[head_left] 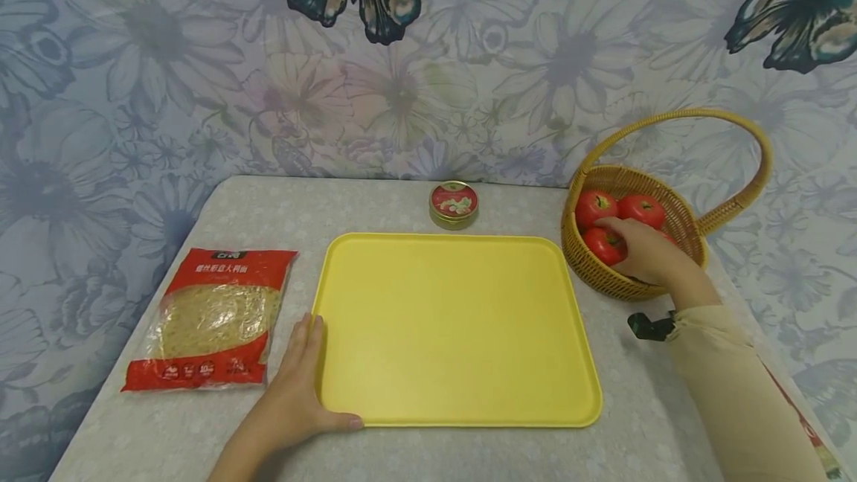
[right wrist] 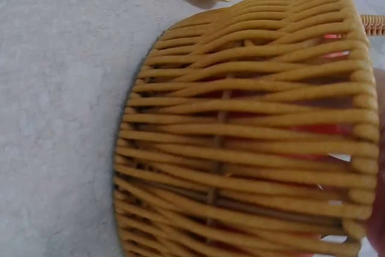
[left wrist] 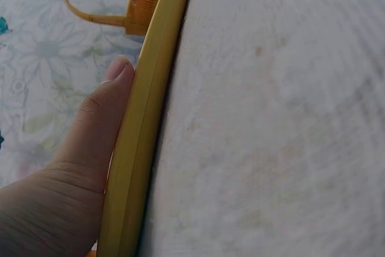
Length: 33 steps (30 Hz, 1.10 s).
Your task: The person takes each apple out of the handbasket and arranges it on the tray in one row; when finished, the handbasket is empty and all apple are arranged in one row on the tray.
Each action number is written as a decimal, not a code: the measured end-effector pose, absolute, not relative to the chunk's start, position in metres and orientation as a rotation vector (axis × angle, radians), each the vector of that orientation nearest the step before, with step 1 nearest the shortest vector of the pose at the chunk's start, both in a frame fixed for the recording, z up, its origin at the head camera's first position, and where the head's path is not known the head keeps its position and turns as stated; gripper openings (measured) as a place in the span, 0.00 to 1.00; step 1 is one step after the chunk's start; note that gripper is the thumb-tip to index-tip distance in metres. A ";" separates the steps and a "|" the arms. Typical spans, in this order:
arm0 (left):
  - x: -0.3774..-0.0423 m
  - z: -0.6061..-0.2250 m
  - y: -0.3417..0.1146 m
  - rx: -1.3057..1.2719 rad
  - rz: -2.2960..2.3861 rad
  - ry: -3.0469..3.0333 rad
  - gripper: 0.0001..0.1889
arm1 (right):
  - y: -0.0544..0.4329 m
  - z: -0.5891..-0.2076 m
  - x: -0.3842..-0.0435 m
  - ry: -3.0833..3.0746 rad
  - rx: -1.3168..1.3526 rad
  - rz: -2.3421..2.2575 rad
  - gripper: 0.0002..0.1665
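Note:
My right hand (head_left: 644, 253) reaches into a wicker basket (head_left: 602, 277) at the right and grips a red tomato (head_left: 605, 246), its thumb and fingers on either side of it. More tomatoes (head_left: 640, 210) lie in the basket around the hand. In the right wrist view the woven basket wall (right wrist: 240, 118) hides most of that hand and the fruit. My left hand (head_left: 292, 385) rests at the near left corner of a yellow tray (head_left: 455, 326), fingers straight along its left side. In the left wrist view the thumb (left wrist: 99, 115) lies against the tray's rim (left wrist: 135, 148).
A red and clear bag of pasta (head_left: 214, 318) lies left of the tray. Behind the tray stands a small round tin (head_left: 454, 204) with a red lid. The basket's tall handle (head_left: 676, 114) arches up at the back right. A patterned wall covering (head_left: 402, 110) borders the table.

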<state>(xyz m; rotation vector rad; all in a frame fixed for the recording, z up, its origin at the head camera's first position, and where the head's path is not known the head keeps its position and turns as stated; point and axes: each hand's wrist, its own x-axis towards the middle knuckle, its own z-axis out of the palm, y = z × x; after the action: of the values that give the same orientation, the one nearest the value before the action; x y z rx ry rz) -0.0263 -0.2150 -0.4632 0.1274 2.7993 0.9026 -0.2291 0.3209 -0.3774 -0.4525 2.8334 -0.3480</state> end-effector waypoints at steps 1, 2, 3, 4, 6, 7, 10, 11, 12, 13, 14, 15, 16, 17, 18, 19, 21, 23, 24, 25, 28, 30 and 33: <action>-0.026 -0.463 -0.215 0.126 0.903 2.800 0.85 | 0.322 -0.378 -0.229 2.845 -0.448 -0.358 0.47; -0.026 -0.464 -0.215 0.122 0.902 2.799 0.85 | 0.322 -0.379 -0.228 2.859 -0.441 -0.366 0.47; -0.026 -0.464 -0.215 0.120 0.902 2.799 0.85 | 0.323 -0.379 -0.228 2.873 -0.434 -0.382 0.48; -0.026 -0.465 -0.215 0.119 0.902 2.800 0.85 | 0.323 -0.379 -0.227 2.886 -0.425 -0.399 0.49; -0.026 -0.465 -0.215 0.118 0.902 2.800 0.85 | 0.324 -0.379 -0.227 2.906 -0.406 -0.430 0.51; -0.026 -0.466 -0.215 0.118 0.903 2.800 0.85 | 0.324 -0.378 -0.227 2.914 -0.394 -0.450 0.52; -0.026 -0.466 -0.215 0.121 0.913 2.798 0.85 | 0.324 -0.376 -0.225 2.927 -0.358 -0.515 0.53; -0.026 -0.466 -0.215 0.121 0.916 2.796 0.85 | 0.324 -0.376 -0.224 2.934 -0.345 -0.539 0.54; -0.026 -0.466 -0.215 0.122 0.922 2.795 0.85 | 0.325 -0.375 -0.223 2.944 -0.334 -0.569 0.54; -0.025 -0.466 -0.215 0.121 0.924 2.794 0.85 | 0.325 -0.375 -0.222 2.955 -0.322 -0.600 0.53; -0.025 -0.466 -0.215 0.122 0.926 2.793 0.85 | 0.325 -0.374 -0.221 2.973 -0.315 -0.629 0.53; -0.025 -0.466 -0.215 0.124 0.928 2.795 0.86 | 0.325 -0.374 -0.219 2.991 -0.310 -0.656 0.53; -0.025 -0.466 -0.215 0.125 0.928 2.797 0.86 | 0.325 -0.373 -0.218 3.012 -0.311 -0.683 0.53; -0.026 -0.467 -0.215 0.122 0.929 2.797 0.86 | 0.325 -0.372 -0.216 3.033 -0.311 -0.708 0.53; -0.026 -0.467 -0.215 0.119 0.926 2.797 0.86 | 0.324 -0.371 -0.215 3.051 -0.312 -0.730 0.53; -0.026 -0.467 -0.215 0.120 0.926 2.800 0.86 | 0.322 -0.370 -0.213 3.067 -0.314 -0.753 0.53; -0.025 -0.467 -0.216 0.118 0.925 2.802 0.86 | 0.318 -0.365 -0.209 3.093 -0.327 -0.784 0.54; -0.025 -0.468 -0.216 0.115 0.927 2.798 0.86 | 0.310 -0.360 -0.205 3.115 -0.367 -0.807 0.54; -0.025 -0.468 -0.217 0.116 0.927 2.798 0.86 | 0.306 -0.357 -0.203 3.121 -0.403 -0.824 0.54; -0.025 -0.468 -0.217 0.115 0.929 2.796 0.86 | 0.301 -0.355 -0.201 3.127 -0.439 -0.835 0.53; -0.025 -0.468 -0.217 0.108 0.936 2.787 0.86 | 0.284 -0.350 -0.195 3.129 -0.555 -0.862 0.53; -0.025 -0.469 -0.217 0.102 0.943 2.782 0.86 | 0.272 -0.349 -0.192 3.110 -0.601 -0.873 0.53; -0.025 -0.469 -0.218 0.095 0.957 2.779 0.86 | 0.254 -0.349 -0.190 3.091 -0.658 -0.866 0.52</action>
<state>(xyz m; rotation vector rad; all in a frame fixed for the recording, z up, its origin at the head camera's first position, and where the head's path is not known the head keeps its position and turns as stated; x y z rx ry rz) -0.0248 -0.2177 -0.4693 0.0953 2.7788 0.9565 -0.1901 0.2543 -0.3490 -0.6580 3.0907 -0.8664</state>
